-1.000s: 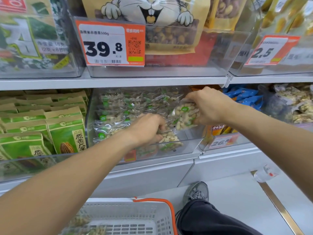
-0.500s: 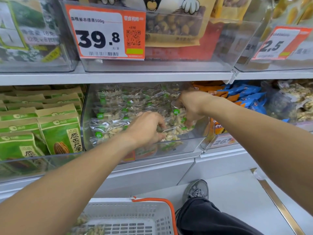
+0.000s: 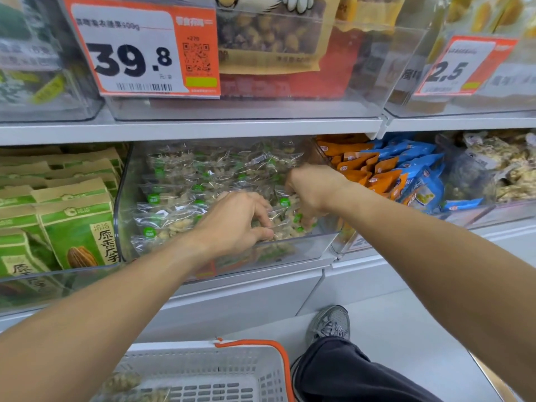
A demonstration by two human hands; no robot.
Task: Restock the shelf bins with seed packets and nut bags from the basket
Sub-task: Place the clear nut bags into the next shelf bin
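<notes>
A clear plastic shelf bin (image 3: 313,250) on the middle shelf holds several clear nut bags with green round labels (image 3: 179,198). Both my hands reach into its front right part. My left hand (image 3: 235,224) has its fingers curled on a nut bag at the bin's front edge. My right hand (image 3: 314,192) points downward, its fingers pushed among the nut bags near the bin's right wall. The white basket with an orange rim (image 3: 255,369) stands on the floor below, with a few nut bags (image 3: 124,382) in its near left corner.
Green seed packets (image 3: 78,227) fill the bin to the left. Orange and blue snack packets (image 3: 400,175) fill the bin to the right. The upper shelf carries clear bins with a 39.8 price tag (image 3: 142,50) and a 2.5 tag (image 3: 461,68). My shoe (image 3: 330,323) is on the floor.
My right hand has lowered its nut bag from above the bin down into the pile. My left hand stayed at the bin's front. The camera moved closer to the shelf.
</notes>
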